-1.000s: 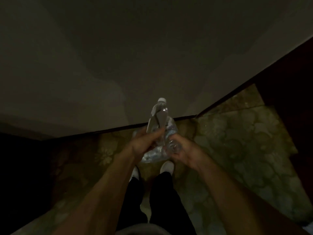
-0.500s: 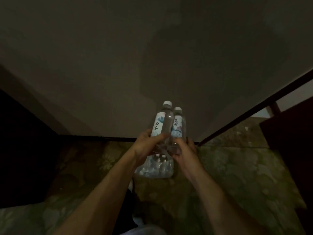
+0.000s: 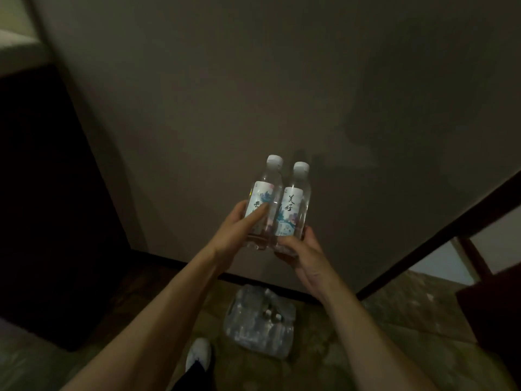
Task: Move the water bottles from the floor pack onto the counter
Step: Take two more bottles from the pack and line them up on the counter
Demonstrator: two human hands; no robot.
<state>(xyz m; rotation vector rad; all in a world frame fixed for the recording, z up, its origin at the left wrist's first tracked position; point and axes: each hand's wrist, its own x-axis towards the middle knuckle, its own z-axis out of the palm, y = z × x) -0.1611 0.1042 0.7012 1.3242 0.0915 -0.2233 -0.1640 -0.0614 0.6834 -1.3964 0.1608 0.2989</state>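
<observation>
Bottles (image 3: 277, 204) held upright, side by side, above floor pack (image 3: 260, 323), near wall (image 3: 253, 80).

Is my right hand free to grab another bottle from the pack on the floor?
Probably not: the right hand already holds a bottle, and the pack lies well below on the floor.

Both arms reach forward; left grip (image 3: 239, 225) and right grip (image 3: 303, 249) closed, raised side by side
</observation>
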